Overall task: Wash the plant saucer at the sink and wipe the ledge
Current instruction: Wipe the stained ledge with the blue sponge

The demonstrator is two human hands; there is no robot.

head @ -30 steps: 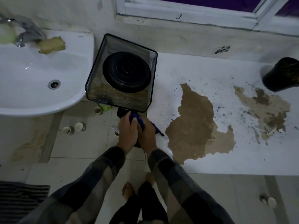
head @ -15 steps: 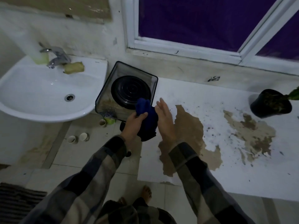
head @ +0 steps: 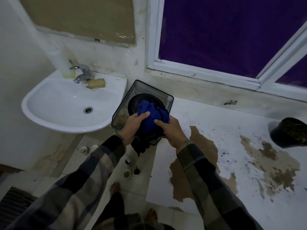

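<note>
The plant saucer (head: 132,103) sits in the mesh basket (head: 154,87) at the ledge's (head: 207,117) left edge while we bunch a blue cloth (head: 149,115) in our left hand (head: 132,126) and right hand (head: 172,131), probably readying to wipe the soiled ledge.

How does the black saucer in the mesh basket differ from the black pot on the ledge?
The saucer is shallow and flat; the pot is deep. The saucer lies in the mesh basket beside the sink, partly hidden by the blue cloth; the pot stands uncovered on the ledge at the far right. Both are black and round.
</note>
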